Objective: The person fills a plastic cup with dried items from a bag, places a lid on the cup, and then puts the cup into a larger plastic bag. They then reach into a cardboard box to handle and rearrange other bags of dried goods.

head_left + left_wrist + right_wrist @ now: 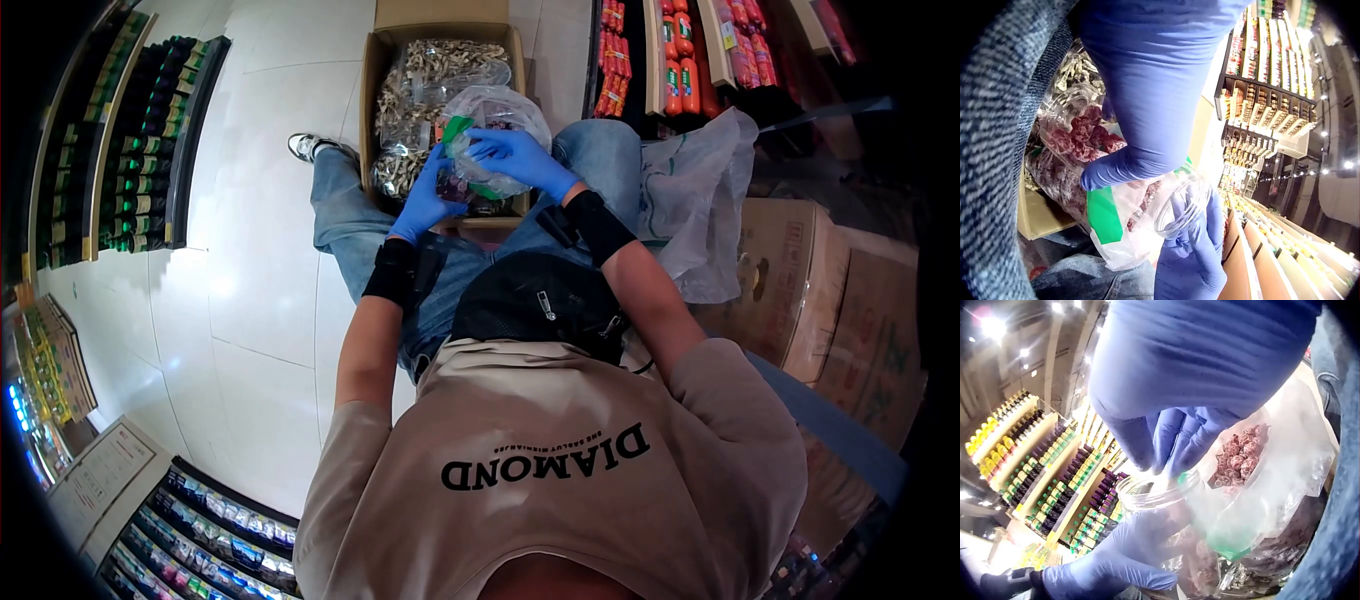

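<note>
My gloved left hand (428,195) grips a clear jar (1147,503) with a threaded, lidless mouth, thumb and fingers round its side in the right wrist view. The gloved right hand (530,160) has its fingertips bunched at the jar's mouth; what they hold is hidden, so I cannot tell. Right by the jar is a whitish plastic bag (1297,437) with green print. Wrinkled reddish dried fruit (1244,456) shows in its opening. Both hands are over an open cardboard box (368,90) between the person's legs.
Clear packs of dried mushroom-like pieces (455,60) fill the box. A loose translucent bag (700,200) lies at the right, beside cardboard cartons (780,260). Bottle shelves (150,150) stand at the left, and racks of red packs (685,60) at the upper right.
</note>
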### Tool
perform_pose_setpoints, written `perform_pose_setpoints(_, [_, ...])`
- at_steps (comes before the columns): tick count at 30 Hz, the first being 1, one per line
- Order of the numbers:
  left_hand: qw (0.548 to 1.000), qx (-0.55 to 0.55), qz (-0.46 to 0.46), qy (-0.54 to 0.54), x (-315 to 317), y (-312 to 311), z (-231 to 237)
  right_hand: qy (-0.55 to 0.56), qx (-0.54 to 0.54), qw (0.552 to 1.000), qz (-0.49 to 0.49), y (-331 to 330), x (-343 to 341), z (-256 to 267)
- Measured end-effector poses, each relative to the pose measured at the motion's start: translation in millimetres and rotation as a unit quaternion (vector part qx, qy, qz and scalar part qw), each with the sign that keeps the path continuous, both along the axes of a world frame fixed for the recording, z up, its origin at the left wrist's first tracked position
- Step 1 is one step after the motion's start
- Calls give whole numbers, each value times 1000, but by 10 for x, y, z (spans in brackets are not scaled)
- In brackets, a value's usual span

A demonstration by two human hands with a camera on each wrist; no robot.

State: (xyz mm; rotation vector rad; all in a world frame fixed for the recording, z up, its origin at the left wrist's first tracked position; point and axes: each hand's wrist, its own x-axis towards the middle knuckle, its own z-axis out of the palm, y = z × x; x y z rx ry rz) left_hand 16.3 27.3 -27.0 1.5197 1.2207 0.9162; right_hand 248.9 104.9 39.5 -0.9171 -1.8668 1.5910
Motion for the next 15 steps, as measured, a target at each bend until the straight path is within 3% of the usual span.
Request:
perform_pose_setpoints(3, [1000,-8,-4,-4,-10,-7,6,51,-54,997,-22,33,33,-128])
perform_pose_setpoints(5, [998,24,-15,47,-20,-8,-6,42,5,989,-141,107,90,-253])
perform_pose_setpoints(6, [999,24,-16,46,-9,-14,-1,41,5,989,-141,147,136,-328])
perform_pose_setpoints(8, [998,-38,5,-44,7,-23,28,-98,135,951,-259,205,208,-465])
perform_pose_setpoints(9, [998,-37,3,-45,20,-24,50,-98,136,951,-260,194,220,-537])
perform_pose_setpoints(11, [998,32,50,-34,52,-26,88,-202,225,937,-176,173,242,-642])
perform_pose_setpoints(15, [995,-4,91,-40,28,-47,203,-216,290,926,-111,153,174,-742])
